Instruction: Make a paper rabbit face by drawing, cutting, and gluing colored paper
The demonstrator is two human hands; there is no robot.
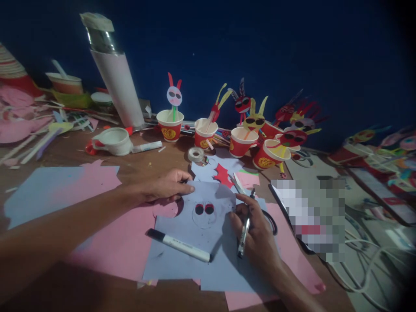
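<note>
My left hand pinches the upper left corner of a pale blue paper sheet, its thumb on top. A circle is drawn on the sheet, with two black ovals topped in red inside it. My right hand rests at the sheet's right edge with a slim pen held in its fingers. Lower on the blue paper lies a white marker with black ends. Scissors lie partly hidden behind my right hand, beside a red paper cutout.
Pink paper spreads under the blue. Behind stand several red paper cups with paper faces on sticks, one cup nearest the tall flask. A white cup and a tape roll are nearer. Cables run at right.
</note>
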